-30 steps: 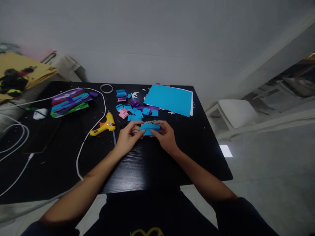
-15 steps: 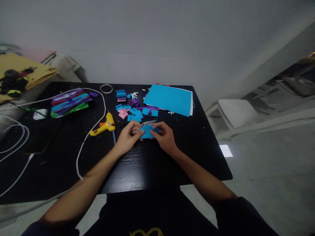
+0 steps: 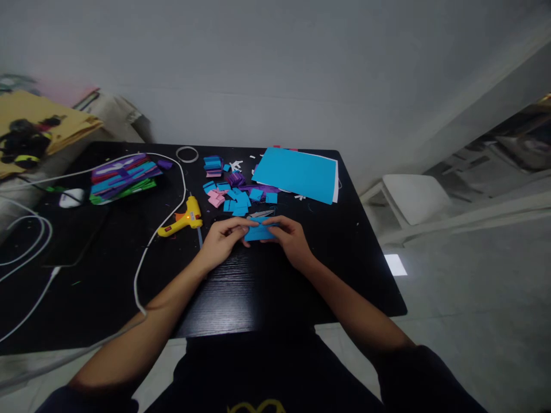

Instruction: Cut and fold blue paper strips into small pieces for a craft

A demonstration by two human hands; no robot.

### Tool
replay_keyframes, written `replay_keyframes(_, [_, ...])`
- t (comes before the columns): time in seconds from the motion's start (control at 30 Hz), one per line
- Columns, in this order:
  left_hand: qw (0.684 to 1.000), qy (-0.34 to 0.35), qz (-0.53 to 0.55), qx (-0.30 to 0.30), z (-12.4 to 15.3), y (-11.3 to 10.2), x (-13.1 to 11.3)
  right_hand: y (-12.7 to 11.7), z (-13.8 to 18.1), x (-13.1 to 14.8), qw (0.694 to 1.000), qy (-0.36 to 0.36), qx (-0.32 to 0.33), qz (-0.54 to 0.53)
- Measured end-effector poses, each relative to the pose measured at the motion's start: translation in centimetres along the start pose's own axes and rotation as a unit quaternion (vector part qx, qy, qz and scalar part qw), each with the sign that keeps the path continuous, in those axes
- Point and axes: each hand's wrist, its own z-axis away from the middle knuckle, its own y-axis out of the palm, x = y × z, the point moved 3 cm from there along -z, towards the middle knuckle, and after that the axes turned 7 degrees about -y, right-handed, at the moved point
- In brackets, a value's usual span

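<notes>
A small piece of blue paper point(image 3: 258, 231) is held low over the black table between both my hands. My left hand point(image 3: 224, 238) pinches its left end, thumb on the near face. The right end is gripped by my right hand point(image 3: 290, 235), whose fingers reach over the top edge. Just beyond the paper lie scissors point(image 3: 261, 214), partly hidden by my hands. Past them are scattered cut blue paper pieces point(image 3: 237, 202) and folded pink pieces point(image 3: 216, 198). To the left of my left hand rests a yellow glue gun point(image 3: 185, 219) with a glue stick poking out.
A large blue sheet point(image 3: 297, 173) lies on white paper at the back right. A stack of coloured paper point(image 3: 124, 176) sits at the back left. The white cable point(image 3: 138, 275) crosses the black table point(image 3: 241, 298) and my left forearm. A white stool point(image 3: 413, 198) stands right.
My fingers have shifted along the blue paper: the forefingers now lie across its top edge, and the thumbs have moved a little. The other things stay in place.
</notes>
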Motion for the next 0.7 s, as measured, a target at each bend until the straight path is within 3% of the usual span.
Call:
replay_keyframes(0.17, [0.997,0.056,-0.052,-0.008,0.3,-0.2,-0.2,-0.1,0.0,0.0,0.999,0.020,0.016,-0.047])
replay_keyframes(0.37, [0.977,0.132,-0.165,-0.042,0.6,0.3,-0.5,0.0,0.1,-0.1,1.000,-0.018,-0.002,0.025])
replay_keyframes(0.5, [0.991,0.089,-0.089,-0.054,0.5,0.2,0.0,-0.2,0.1,-0.2,0.999,-0.030,-0.010,0.040])
replay_keyframes(0.6, [0.999,0.043,-0.007,-0.031,0.3,0.2,0.3,-0.3,0.1,0.0,0.997,-0.048,-0.013,0.057])
replay_keyframes(0.7, [1.000,-0.005,0.003,-0.017,0.1,0.3,0.8,-0.2,0.1,0.2,0.995,-0.066,-0.013,0.076])
